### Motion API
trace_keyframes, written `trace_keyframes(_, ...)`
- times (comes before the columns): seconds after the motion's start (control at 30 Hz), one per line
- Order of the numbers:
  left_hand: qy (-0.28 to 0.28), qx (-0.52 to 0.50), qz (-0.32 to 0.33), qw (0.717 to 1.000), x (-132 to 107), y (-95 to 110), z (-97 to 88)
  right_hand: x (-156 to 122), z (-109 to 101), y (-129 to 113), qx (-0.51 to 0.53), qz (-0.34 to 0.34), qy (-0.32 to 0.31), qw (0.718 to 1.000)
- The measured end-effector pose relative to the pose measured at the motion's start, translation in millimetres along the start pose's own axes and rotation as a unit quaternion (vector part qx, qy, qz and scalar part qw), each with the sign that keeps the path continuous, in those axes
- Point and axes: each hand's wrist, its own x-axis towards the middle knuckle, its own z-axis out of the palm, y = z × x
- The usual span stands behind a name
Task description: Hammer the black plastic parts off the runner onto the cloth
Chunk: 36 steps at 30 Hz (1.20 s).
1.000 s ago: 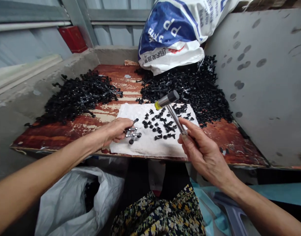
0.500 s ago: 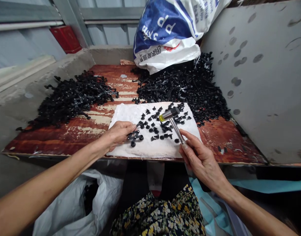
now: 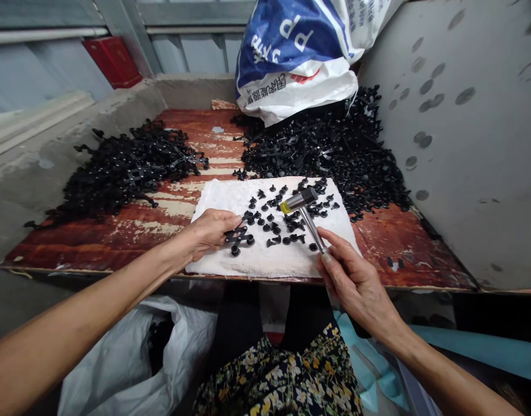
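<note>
My left hand (image 3: 210, 232) is closed, pinching a black scissor-link part (image 3: 238, 236) with round feet at the left side of a white cloth pad (image 3: 224, 193). In my right hand (image 3: 349, 271) is the handle of a small mallet (image 3: 300, 200), its metal head fitted with a yellow face on the left and a black face on the right. The head hovers over the pad, apart from the part in my left hand. Many small black round-headed plastic pieces (image 3: 286, 240) lie scattered on the pad, some hidden behind the mallet head.
At the left lies a heap of black linked parts (image 3: 130, 173). Another big pile of loose black pieces (image 3: 334, 150) fills the back right, below a blue and white woven sack (image 3: 291, 69). A grey spotted panel (image 3: 464, 173) borders the red worn tabletop (image 3: 386, 242) on the right.
The view has shifted slightly. Both hands keep nearly the same positions, with the scissor-link part and the mallet still held.
</note>
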Motion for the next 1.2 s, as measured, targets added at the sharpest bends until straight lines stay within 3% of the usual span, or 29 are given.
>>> trace_keyframes(0.43, 0.004, 0.037, -0.016, 0.999, 5, -1, -1.5, 1, -3, -1, -0.091, -0.073, 0.002, 0.993)
trace_keyframes(0.7, 0.018, 0.085, 0.011, 0.996, 9, -1, -0.6, 21, 4, -15, -0.206, -0.229, -0.046, 0.95)
trace_keyframes(0.87, 0.018, 0.085, 0.015, 0.996, 9, -3, -0.6, 34, 11, -24, -0.303, -0.223, -0.118, 0.919)
trace_keyframes(1.03, 0.014, 0.073, 0.026, 0.997, 8, -3, -0.2, 33, 11, -31, -0.248, -0.276, -0.045, 0.928)
trace_keyframes(1.2, 0.008, 0.056, 0.026, 0.998, 10, -5, -0.3, 33, 12, -29, -0.301, -0.239, -0.097, 0.918)
